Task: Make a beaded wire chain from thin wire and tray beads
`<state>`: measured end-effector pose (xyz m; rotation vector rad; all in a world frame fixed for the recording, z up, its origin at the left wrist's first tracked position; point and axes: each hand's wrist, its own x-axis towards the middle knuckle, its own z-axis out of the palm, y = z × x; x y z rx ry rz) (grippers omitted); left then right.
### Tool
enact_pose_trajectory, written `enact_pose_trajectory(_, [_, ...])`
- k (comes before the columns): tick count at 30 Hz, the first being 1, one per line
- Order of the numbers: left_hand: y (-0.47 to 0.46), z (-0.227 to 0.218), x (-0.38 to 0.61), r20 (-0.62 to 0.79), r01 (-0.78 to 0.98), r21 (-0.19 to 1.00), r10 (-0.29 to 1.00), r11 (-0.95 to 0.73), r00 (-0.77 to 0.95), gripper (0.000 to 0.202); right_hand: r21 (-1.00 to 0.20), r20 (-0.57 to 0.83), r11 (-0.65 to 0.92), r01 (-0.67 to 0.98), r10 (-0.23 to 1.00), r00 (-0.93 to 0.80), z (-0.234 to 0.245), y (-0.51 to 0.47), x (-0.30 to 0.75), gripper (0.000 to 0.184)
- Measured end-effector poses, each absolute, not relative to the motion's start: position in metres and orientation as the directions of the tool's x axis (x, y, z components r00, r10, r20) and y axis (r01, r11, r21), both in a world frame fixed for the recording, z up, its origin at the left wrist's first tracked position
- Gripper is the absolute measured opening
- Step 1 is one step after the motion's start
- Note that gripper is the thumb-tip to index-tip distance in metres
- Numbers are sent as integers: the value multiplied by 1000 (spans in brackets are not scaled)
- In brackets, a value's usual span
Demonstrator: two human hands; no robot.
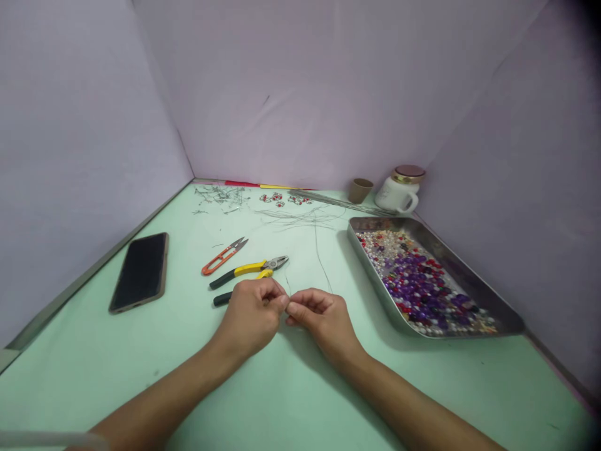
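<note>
My left hand (253,313) and my right hand (322,319) meet fingertip to fingertip low over the pale green table (291,388). Both are closed in a pinch on a thin wire (320,257) that runs away from them toward the back of the table. Just behind my left hand lie yellow-and-black pliers (251,270), one handle partly hidden by the hand. Orange thread snips (224,255) lie a little further left.
A dark phone (141,270) lies at the left. A metal tray (488,294) of purple, red and white beads stands at the right. Wire bits (220,195), small beaded pieces (286,199), a brown cup (360,190) and a lidded white mug (401,190) sit at the back. Lilac walls close in all round.
</note>
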<state>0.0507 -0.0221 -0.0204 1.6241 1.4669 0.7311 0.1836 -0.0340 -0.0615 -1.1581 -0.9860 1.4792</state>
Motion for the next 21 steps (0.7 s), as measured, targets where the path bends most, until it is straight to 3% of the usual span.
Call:
enact_pose_trajectory(9, [-16,-14,47,-306,372,906,919,201,250,10,-939,-190,-210,-272,977,-96,-61,-33,185,21])
enact_pose_trajectory(14, [-16,-18,48,-305,334,915,931,226,203,9,-963,-146,-152,-221,988,-44,-60,-35,184,21])
enact_pose_trajectory(21, [-17,-20,51,-161,370,925,971,85,179,10,-905,-197,-228,-358,973,-120,-65,-33,184,19])
